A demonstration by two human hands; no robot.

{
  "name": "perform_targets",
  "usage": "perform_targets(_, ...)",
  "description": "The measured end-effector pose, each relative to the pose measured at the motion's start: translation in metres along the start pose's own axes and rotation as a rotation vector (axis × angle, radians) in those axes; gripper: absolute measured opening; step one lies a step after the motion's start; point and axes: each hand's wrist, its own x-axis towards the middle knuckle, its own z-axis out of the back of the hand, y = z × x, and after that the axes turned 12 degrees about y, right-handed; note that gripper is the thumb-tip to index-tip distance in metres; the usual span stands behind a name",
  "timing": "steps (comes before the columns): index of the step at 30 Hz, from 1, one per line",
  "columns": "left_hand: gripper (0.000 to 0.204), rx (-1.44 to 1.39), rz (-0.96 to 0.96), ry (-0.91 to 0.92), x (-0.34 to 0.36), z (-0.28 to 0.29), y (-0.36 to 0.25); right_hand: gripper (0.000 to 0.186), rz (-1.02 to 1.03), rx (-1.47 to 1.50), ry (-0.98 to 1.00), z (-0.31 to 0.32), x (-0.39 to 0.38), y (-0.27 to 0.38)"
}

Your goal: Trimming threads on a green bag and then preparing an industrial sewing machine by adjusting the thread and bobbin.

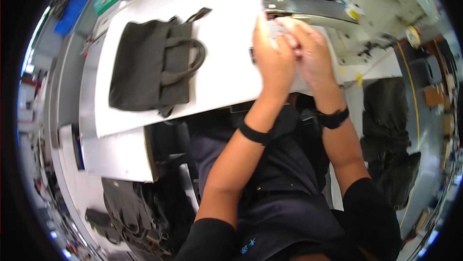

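Note:
Both of my hands are close together over the white tabletop, just in front of the sewing machine (313, 8). My left hand (275, 61) has its fingers pointing away from me, with the thumb bent toward the other hand. My right hand (311, 51) is curled inward, and its fingertips meet those of the left. A small greyish piece seems to lie between the fingers, mostly hidden, and its kind does not show. Farther left, a dark grey fabric bag (144, 66) with looped handles lies flat on the table.
The white table (226, 68) ends in a front edge close to my body. Dark fabric pieces (386, 131) hang or lie at the right. More dark bags (135, 208) are piled at lower left, below a pale side board (120, 160). A blue bin (74, 8) stands at far left.

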Motion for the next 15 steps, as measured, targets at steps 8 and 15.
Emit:
perform_targets(8, 0.045, -0.136, -0.11, -0.02, 0.007, 0.016, 0.008, 0.026, 0.005, -0.055, -0.025, -0.006, 0.001, -0.001)
perform_targets(15, 0.031, -0.018, 0.124, 0.075, 0.022, 0.058, -0.005, 0.018, 0.142, -0.625, -0.031, -0.018, -0.003, -0.014)
